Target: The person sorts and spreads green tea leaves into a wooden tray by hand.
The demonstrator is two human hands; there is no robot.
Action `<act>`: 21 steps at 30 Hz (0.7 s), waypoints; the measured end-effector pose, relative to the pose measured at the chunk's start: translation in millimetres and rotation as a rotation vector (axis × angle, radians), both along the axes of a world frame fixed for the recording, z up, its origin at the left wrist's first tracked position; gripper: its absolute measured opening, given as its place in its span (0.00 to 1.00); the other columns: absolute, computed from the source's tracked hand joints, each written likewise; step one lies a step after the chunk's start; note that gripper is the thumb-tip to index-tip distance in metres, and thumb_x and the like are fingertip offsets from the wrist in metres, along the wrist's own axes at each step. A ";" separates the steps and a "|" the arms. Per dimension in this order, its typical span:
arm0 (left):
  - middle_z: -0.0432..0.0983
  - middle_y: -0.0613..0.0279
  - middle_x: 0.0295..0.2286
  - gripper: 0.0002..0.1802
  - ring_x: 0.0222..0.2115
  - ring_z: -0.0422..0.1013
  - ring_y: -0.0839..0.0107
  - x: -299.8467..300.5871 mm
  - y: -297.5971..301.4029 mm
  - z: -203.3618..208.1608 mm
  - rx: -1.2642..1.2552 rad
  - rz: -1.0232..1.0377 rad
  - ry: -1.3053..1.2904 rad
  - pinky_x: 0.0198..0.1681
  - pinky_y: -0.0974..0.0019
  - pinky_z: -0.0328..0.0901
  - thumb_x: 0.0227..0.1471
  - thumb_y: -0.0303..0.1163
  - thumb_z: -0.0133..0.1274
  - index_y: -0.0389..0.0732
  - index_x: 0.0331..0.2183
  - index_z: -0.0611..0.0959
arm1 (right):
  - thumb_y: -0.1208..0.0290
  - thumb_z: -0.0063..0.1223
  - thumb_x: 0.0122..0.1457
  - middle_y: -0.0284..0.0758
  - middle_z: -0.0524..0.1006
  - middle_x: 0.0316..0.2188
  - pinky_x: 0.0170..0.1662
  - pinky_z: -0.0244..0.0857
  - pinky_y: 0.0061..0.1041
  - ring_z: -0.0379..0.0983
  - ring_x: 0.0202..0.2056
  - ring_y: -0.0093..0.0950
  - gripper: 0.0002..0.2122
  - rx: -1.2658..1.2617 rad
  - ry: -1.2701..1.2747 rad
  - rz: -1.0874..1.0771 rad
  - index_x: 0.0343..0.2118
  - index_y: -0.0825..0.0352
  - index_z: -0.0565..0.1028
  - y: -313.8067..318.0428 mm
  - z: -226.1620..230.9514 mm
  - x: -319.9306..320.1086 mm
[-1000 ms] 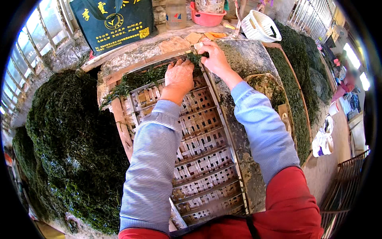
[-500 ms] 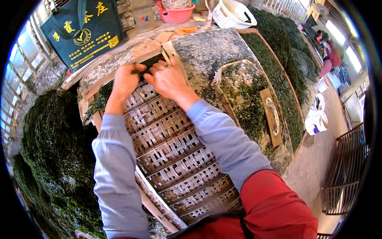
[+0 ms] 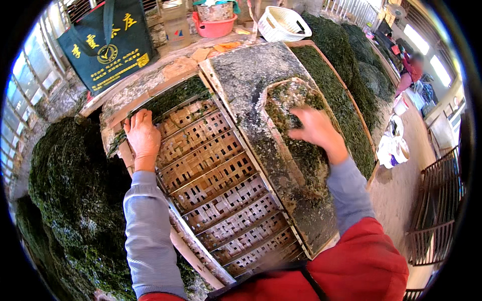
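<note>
A slatted tray of woven bamboo strips (image 3: 216, 160) lies in front of me, with dark green leafy matter (image 3: 181, 95) along its far end. My left hand (image 3: 143, 134) rests at the tray's far left edge, its bent fingers over the rim beside some green shreds. To the right sits a stained grey board (image 3: 251, 67) with a cloth-edged patch (image 3: 273, 125) of green bits on it. Over that patch hovers my right hand (image 3: 316, 129), slightly blurred, thumb and fingers apart with nothing seen between them. The wooden block with a metal handle is not visible now.
Large dark green heaps stand at left (image 3: 75, 200) and far right (image 3: 346, 65). Beyond the tray are a dark green bag (image 3: 108, 45), a red basin (image 3: 216, 26) and a white basket (image 3: 283, 24). A person (image 3: 411, 67) is farther off, at right.
My hands have parted from the tray's far end. The left has moved down along the left edge; the right has swung right over the cloth-edged patch. The handled block has gone from sight.
</note>
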State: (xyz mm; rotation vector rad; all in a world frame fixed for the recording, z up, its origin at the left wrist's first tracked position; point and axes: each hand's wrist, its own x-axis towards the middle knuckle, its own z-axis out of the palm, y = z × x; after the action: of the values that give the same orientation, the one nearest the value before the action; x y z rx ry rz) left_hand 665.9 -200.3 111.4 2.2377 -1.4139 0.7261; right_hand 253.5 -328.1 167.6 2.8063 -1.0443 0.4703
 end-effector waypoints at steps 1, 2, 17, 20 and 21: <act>0.72 0.62 0.38 0.16 0.44 0.66 0.64 -1.5 4.9 4.6 0.063 0.069 0.036 0.54 0.49 0.52 0.38 0.24 0.48 0.42 0.35 0.80 | 0.61 0.67 0.37 0.46 0.73 0.38 0.36 0.70 0.36 0.73 0.36 0.41 0.29 0.060 0.039 -0.034 0.45 0.64 0.71 10.7 -7.2 -21.3; 0.72 0.62 0.36 0.13 0.42 0.67 0.64 3.8 4.3 -2.5 0.015 0.095 0.005 0.54 0.47 0.51 0.39 0.27 0.48 0.43 0.32 0.80 | 0.64 0.67 0.37 0.46 0.70 0.43 0.37 0.69 0.37 0.72 0.37 0.42 0.29 0.080 0.115 -0.080 0.46 0.61 0.69 21.5 -15.9 -29.4; 0.72 0.59 0.35 0.10 0.48 0.59 0.61 -1.4 14.1 2.4 0.067 0.213 0.033 0.53 0.44 0.49 0.40 0.29 0.49 0.38 0.26 0.83 | 0.78 0.57 0.45 0.40 0.78 0.29 0.26 0.69 0.21 0.75 0.25 0.29 0.16 0.781 -0.893 0.100 0.40 0.65 0.76 -14.0 51.3 189.5; 0.72 0.59 0.36 0.11 0.49 0.59 0.61 -3.2 9.4 -0.9 0.055 0.207 0.022 0.50 0.48 0.54 0.35 0.29 0.52 0.38 0.27 0.81 | 0.80 0.54 0.48 0.37 0.77 0.31 0.27 0.68 0.19 0.74 0.27 0.25 0.16 1.012 -0.831 0.435 0.42 0.70 0.73 -5.6 44.4 267.8; 0.72 0.58 0.36 0.11 0.49 0.59 0.60 -3.7 8.8 -1.9 0.034 0.194 0.022 0.49 0.48 0.55 0.35 0.29 0.52 0.38 0.27 0.81 | 0.82 0.54 0.47 0.40 0.77 0.33 0.32 0.70 0.22 0.75 0.30 0.28 0.16 1.003 -0.797 0.540 0.42 0.70 0.73 -11.0 28.3 290.5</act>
State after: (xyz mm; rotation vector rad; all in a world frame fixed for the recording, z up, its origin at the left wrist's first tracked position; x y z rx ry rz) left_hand 662.2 -191.6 109.4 2.4255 -1.2193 0.7412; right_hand 544.0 -339.1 195.9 3.9380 -0.6492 1.6145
